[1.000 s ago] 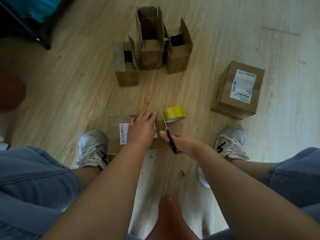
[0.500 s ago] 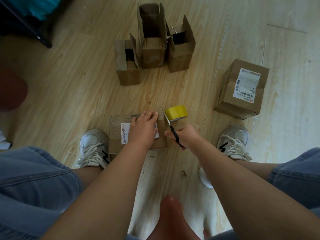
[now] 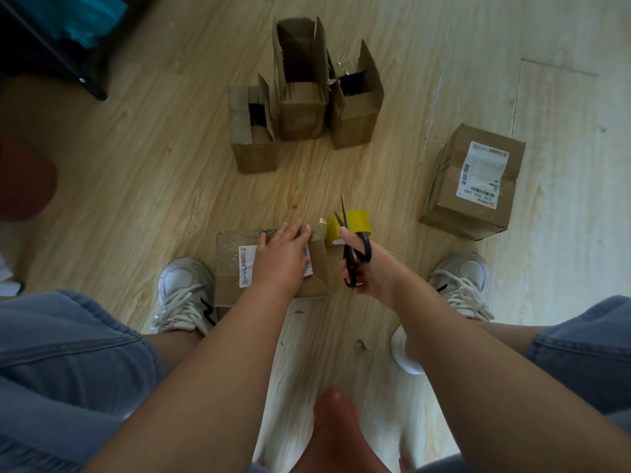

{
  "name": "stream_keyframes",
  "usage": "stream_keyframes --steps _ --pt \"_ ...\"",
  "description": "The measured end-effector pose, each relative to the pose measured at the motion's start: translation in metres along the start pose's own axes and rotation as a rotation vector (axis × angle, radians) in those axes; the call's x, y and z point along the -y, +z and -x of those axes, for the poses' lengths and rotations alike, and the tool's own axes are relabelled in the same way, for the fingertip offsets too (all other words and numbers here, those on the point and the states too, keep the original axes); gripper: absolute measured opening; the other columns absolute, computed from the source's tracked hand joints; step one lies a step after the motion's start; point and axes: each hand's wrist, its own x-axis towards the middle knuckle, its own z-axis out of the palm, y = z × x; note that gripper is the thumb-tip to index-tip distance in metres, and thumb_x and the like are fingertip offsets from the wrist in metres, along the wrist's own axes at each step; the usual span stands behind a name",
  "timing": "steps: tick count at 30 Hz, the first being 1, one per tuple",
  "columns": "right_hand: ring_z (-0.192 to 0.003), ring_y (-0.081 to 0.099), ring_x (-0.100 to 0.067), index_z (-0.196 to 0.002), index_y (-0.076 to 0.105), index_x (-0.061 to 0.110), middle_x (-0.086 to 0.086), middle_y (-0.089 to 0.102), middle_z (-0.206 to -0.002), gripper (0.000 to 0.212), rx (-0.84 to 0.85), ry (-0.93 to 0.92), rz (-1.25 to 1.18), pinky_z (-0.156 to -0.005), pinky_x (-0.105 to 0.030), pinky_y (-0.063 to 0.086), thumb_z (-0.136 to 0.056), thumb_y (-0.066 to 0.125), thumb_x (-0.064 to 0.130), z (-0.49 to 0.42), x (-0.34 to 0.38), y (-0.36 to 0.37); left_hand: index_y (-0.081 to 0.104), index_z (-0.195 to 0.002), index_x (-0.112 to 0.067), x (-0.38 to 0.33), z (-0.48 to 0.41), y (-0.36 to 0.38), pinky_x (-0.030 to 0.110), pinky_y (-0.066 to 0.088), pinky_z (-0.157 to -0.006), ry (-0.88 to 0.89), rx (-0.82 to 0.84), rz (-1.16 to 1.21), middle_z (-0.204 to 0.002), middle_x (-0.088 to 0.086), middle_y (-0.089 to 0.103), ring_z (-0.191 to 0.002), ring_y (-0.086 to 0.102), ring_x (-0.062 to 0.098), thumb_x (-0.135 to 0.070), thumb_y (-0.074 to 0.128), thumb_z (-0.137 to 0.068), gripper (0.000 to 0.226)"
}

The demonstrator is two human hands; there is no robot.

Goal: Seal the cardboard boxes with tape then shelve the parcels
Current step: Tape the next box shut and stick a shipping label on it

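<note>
A small cardboard box [image 3: 232, 268] with a white label lies on the wooden floor between my feet. My left hand [image 3: 281, 256] presses flat on its top, fingers straight over the taped far edge. My right hand [image 3: 367, 273] grips black scissors [image 3: 353, 249], their blades parted and pointing away at the strip of tape running from the box to the yellow tape roll [image 3: 355, 223], which stands just right of the box.
Three open cardboard boxes [image 3: 300, 110] stand in a row farther away. A closed labelled parcel [image 3: 474, 186] sits at the right. My white sneakers [image 3: 186, 291] flank the box. A dark shelf frame [image 3: 51, 46] is at the far left.
My right hand has turned and moved the scissors forward, so the parted blades now reach over the tape roll. My left hand has stayed pressed on the box.
</note>
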Motion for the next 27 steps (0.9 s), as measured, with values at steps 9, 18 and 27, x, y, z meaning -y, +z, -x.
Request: stream_keyframes --steps 9,18,27 --pt "-0.060 0.057 -0.013 -0.103 0.060 0.012 -0.001 0.060 -0.069 0.055 0.100 0.001 -0.091 -0.059 -0.027 0.046 -0.087 0.061 0.064 0.006 0.003 -0.020 0.030 -0.154 -0.024 -0.002 -0.002 -0.002 0.045 0.009 -0.121 0.000 -0.036 -0.006 -0.162 -0.003 0.024 -0.150 0.016 0.017 -0.025 0.052 -0.100 0.058" --pt "-0.062 0.053 -0.011 -0.089 0.062 0.014 0.002 0.055 -0.072 0.049 0.112 -0.029 -0.294 -0.062 -0.027 0.040 -0.086 0.063 0.062 0.005 0.014 -0.033 0.042 -0.148 -0.020 -0.008 -0.005 -0.002 0.037 0.018 -0.114 0.008 -0.124 -0.035 -0.155 -0.001 0.037 -0.143 0.030 0.017 -0.029 0.052 -0.099 0.050" --pt "-0.061 0.047 -0.018 -0.096 0.057 0.005 -0.006 0.053 -0.075 0.059 -0.489 0.121 0.407 -0.061 -0.031 0.040 -0.089 0.060 0.064 -0.020 0.000 -0.045 0.051 -0.142 -0.018 -0.006 -0.007 -0.002 0.038 0.025 -0.110 0.004 -0.147 0.024 -0.148 0.001 0.047 -0.137 0.040 0.021 -0.026 0.060 -0.095 0.048"
